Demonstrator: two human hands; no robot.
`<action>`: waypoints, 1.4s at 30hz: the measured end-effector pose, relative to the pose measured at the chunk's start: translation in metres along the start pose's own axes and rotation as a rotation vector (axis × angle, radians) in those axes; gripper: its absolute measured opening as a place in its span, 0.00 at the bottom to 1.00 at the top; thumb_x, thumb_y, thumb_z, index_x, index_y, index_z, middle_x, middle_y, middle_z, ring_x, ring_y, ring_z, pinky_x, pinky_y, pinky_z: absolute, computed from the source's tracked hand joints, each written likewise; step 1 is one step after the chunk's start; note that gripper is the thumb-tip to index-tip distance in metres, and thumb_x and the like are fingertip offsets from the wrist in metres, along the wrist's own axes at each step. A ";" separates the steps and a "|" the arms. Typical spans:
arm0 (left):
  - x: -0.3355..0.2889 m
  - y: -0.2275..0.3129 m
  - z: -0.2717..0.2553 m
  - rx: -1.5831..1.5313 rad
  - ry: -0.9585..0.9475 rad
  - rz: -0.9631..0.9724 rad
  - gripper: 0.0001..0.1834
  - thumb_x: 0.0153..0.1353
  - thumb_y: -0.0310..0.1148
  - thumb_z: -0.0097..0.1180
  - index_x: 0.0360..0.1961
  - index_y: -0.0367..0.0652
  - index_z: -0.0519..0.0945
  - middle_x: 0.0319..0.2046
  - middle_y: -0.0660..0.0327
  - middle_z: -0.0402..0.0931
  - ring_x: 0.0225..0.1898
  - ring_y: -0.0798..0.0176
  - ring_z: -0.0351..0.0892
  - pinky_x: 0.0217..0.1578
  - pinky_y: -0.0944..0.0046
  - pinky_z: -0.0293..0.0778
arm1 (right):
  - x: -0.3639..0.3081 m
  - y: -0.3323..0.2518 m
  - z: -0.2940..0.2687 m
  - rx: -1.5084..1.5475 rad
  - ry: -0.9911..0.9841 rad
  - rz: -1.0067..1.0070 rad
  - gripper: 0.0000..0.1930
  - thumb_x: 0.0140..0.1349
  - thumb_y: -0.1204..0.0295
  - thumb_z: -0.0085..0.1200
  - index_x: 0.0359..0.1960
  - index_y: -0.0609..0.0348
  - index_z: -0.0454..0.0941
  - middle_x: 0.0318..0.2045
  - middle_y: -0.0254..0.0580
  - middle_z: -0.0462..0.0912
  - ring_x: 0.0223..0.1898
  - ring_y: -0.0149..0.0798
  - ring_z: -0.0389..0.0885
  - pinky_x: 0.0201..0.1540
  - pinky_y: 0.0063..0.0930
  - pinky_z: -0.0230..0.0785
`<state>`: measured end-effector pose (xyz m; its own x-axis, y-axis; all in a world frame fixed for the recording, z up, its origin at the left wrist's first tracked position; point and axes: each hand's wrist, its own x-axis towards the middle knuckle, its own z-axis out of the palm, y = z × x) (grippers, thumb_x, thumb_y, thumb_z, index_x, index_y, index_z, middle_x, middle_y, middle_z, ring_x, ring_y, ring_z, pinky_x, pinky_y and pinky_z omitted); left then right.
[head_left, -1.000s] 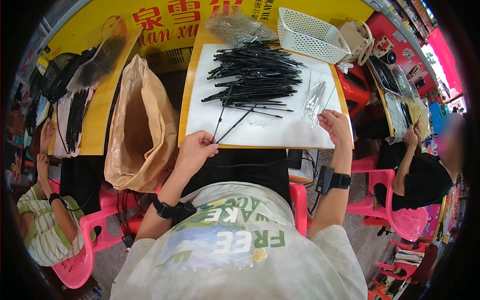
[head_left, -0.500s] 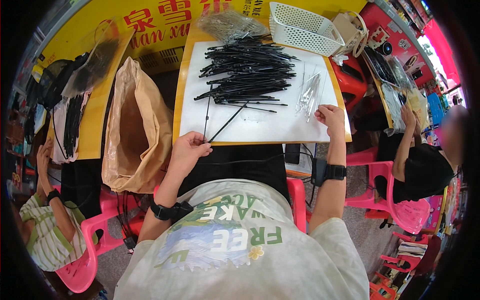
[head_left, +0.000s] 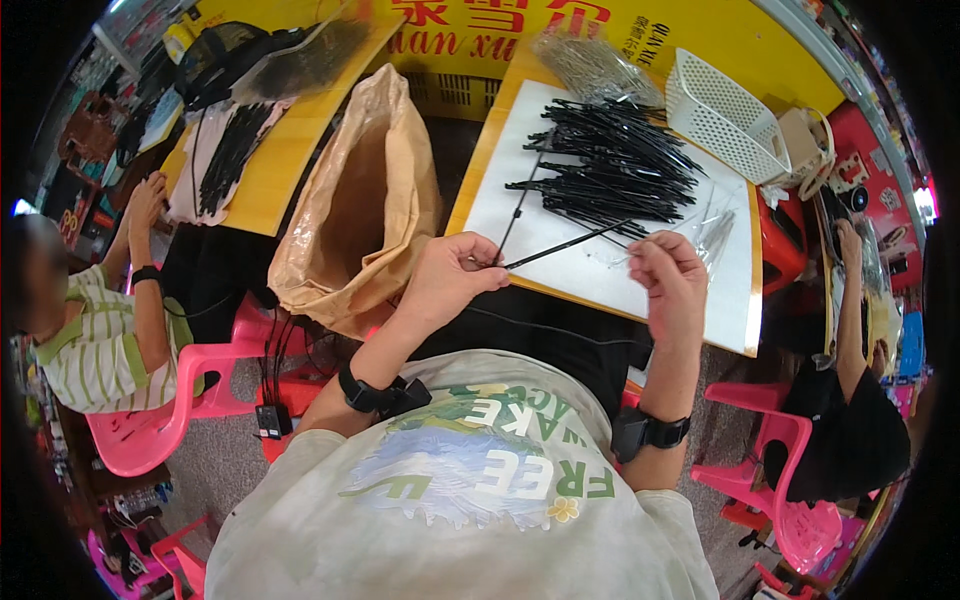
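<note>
My left hand [head_left: 455,280] is at the table's near edge, thumb and fingers pinching the lower ends of two thin black sticks. One black stick [head_left: 570,243] slants up to the right; the other black stick [head_left: 514,222] points away from me. My right hand [head_left: 672,290] is raised near the slanting stick's far end, fingertips pressed together. Whatever it holds, if anything, is too small to name. Beyond both hands, a heap of similar black sticks [head_left: 620,165] lies on a white sheet [head_left: 508,165]. Thin clear strips [head_left: 712,235] lie beside the heap, partly behind my right hand.
A large brown paper bag [head_left: 405,205] gapes left of the table. At the back are a clear plastic bag [head_left: 595,65] and a white perforated basket [head_left: 715,110]. A person in a striped top [head_left: 115,325] sits left; a person in black [head_left: 850,435] sits right.
The view has swung, so the table appears farther right. My right hand has come from beside the clear strips toward my left hand. My left hand still pinches the two sticks.
</note>
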<state>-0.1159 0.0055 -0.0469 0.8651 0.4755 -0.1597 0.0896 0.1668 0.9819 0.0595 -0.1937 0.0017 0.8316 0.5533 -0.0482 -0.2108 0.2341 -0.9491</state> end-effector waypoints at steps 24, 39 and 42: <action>-0.023 0.042 0.021 0.720 0.111 1.101 0.12 0.42 0.16 0.62 0.30 0.37 0.78 0.31 0.55 0.80 0.34 0.57 0.82 0.31 0.65 0.78 | -0.030 -0.013 0.070 -0.148 -0.271 -0.026 0.03 0.59 0.83 0.50 0.35 0.68 0.73 0.32 0.48 0.82 0.31 0.31 0.82 0.34 0.19 0.75; -0.028 0.050 0.017 0.861 -0.035 1.271 0.08 0.47 0.19 0.58 0.31 0.30 0.76 0.32 0.48 0.78 0.36 0.50 0.81 0.36 0.61 0.79 | -0.028 -0.009 0.071 -0.143 -0.206 -0.019 0.04 0.59 0.82 0.51 0.36 0.70 0.73 0.31 0.49 0.81 0.31 0.34 0.83 0.35 0.22 0.78; -0.028 0.051 0.016 0.865 -0.040 1.240 0.09 0.46 0.20 0.59 0.31 0.30 0.76 0.33 0.48 0.78 0.37 0.51 0.81 0.37 0.61 0.80 | -0.026 -0.009 0.068 -0.116 -0.197 0.002 0.04 0.60 0.82 0.51 0.36 0.69 0.73 0.31 0.49 0.81 0.30 0.34 0.83 0.35 0.22 0.78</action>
<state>-0.1277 -0.0136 0.0096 0.6201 -0.0957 0.7787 -0.4430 -0.8619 0.2468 0.0047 -0.1560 0.0322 0.7125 0.7016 0.0007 -0.1423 0.1455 -0.9791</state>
